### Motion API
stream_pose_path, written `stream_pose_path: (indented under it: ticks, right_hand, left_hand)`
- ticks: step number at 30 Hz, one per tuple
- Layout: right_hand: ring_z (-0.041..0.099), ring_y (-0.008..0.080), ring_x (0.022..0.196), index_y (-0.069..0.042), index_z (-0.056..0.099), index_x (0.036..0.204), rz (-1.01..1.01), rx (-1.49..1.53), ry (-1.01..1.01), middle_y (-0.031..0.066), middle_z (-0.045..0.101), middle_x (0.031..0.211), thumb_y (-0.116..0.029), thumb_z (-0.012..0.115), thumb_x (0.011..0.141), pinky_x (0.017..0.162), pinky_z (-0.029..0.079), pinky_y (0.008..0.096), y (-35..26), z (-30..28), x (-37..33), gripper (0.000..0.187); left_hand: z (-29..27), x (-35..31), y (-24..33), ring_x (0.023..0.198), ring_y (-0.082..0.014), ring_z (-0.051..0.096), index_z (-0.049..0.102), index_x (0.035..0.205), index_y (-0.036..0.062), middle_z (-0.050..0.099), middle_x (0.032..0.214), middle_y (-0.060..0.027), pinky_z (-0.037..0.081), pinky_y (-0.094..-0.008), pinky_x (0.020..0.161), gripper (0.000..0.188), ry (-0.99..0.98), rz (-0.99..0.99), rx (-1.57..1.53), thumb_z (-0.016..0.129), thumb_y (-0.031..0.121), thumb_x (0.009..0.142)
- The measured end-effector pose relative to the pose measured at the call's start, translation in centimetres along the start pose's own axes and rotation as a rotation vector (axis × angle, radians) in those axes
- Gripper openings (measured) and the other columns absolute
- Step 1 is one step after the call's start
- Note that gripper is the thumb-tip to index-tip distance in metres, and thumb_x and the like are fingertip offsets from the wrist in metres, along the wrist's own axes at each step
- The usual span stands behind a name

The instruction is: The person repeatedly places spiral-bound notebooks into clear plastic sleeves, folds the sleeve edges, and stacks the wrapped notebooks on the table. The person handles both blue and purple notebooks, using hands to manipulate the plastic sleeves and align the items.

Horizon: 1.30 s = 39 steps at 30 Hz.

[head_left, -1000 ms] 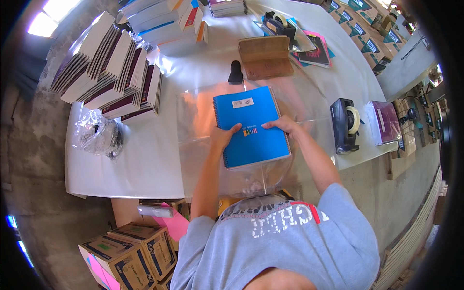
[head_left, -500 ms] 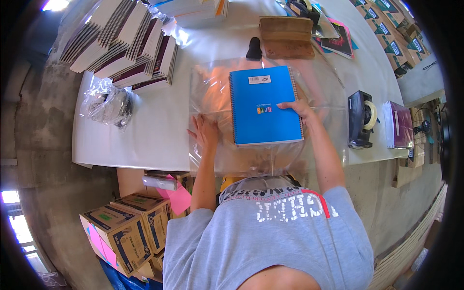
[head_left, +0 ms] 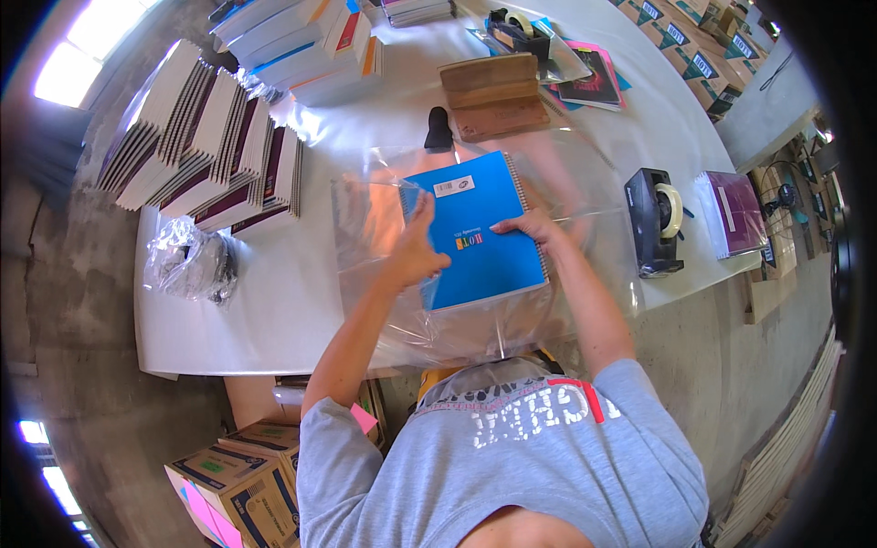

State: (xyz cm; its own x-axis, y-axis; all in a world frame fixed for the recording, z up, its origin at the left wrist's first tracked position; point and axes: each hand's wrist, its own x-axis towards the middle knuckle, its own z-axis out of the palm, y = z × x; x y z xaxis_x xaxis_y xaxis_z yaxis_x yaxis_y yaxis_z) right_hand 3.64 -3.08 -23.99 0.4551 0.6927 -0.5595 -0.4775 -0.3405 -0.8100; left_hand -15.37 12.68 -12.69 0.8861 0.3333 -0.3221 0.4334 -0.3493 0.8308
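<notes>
A blue spiral notebook [head_left: 484, 265] lies slightly tilted on a sheet of clear plastic [head_left: 365, 283], near the table's front edge. Wire coils show along both long sides, so more than one notebook may be stacked here; the lower ones are hidden. My right hand [head_left: 534, 230] grips the right edge, its thumb flat on the cover and its other fingers underneath or behind the side. At the left edge, my left hand [head_left: 418, 248] is closed about the side, thumb on the cover and fingers along the coils.
Stacks of spiral notebooks [head_left: 196, 137] stand at left, beside crumpled clear plastic [head_left: 190, 260]. Beyond the notebook sit a black object [head_left: 438, 130] and a brown wooden block [head_left: 493, 96]. At right are a tape dispenser [head_left: 653, 224] and purple notebooks [head_left: 731, 215]. Cartons [head_left: 260, 493] stand below left.
My left hand has risen from the plastic sheet onto the notebook's left edge. The notebook has turned slightly counterclockwise. My right hand keeps its hold. The whole view has shifted.
</notes>
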Motion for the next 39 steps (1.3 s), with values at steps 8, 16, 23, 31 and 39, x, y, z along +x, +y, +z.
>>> stream_pose_path:
  ticks: [8,16,23,31,39]
  right_hand:
    - [0.066,0.0279,0.084,0.007,0.059,0.109,-0.014,-0.235,0.092,0.0189,0.066,0.098,-0.029,0.085,0.056,0.076,0.054,0.0364,1.3,-1.1,0.7,0.07]
    - [0.032,0.0398,0.13,0.003,-0.003,0.142,-0.085,-0.735,0.42,0.0297,0.015,0.145,-0.053,0.078,0.058,0.104,0.033,0.0415,-0.5,3.0,-2.4,0.13]
    - [0.034,0.0418,0.128,0.005,-0.005,0.141,-0.005,-0.903,0.403,0.03,0.017,0.144,-0.061,0.074,0.059,0.103,0.033,0.0451,-1.6,4.5,-3.2,0.131]
    - [0.042,0.0429,0.122,0.006,-0.001,0.14,-0.03,-0.925,0.419,0.0306,0.018,0.143,-0.062,0.075,0.057,0.098,0.04,0.0459,-1.0,4.1,-2.7,0.131]
    - [0.04,0.045,0.122,0.007,0.004,0.139,-0.128,-0.897,0.487,0.0312,0.026,0.139,-0.06,0.078,0.055,0.099,0.038,0.0468,-0.3,3.7,-1.9,0.131]
  left_hand:
    - [8.1,5.7,-4.4,0.09,-0.034,0.065,-0.006,0.145,0.0087,-0.015,0.149,-0.0212,0.057,-0.0342,0.061,0.115,-0.068,0.031,0.386,0.07,0.006,0.059]
    - [5.0,5.3,2.8,0.081,-0.0263,0.064,-0.03,0.136,0.0305,-0.03,0.144,-0.0183,0.057,-0.0382,0.074,0.127,-0.491,-0.39,-0.113,0.075,0.014,0.067]
    - [6.5,5.8,-2.3,0.087,-0.0361,0.063,-0.018,0.143,0.023,-0.001,0.148,-0.0276,0.053,-0.0455,0.078,0.123,-0.344,-0.099,0.171,0.077,0.024,0.065]
    - [5.1,-12.4,-0.7,0.088,-0.0236,0.064,0.062,0.112,0.0102,0.067,0.09,-0.0117,0.049,-0.0343,0.078,0.045,-0.737,0.264,0.355,0.061,0.002,0.068]
    - [-6.2,3.7,-12.9,0.108,-0.0233,0.054,0.037,0.136,0.0082,0.054,0.122,-0.0123,0.043,-0.0366,0.093,0.088,0.464,0.109,0.131,0.083,0.031,0.064]
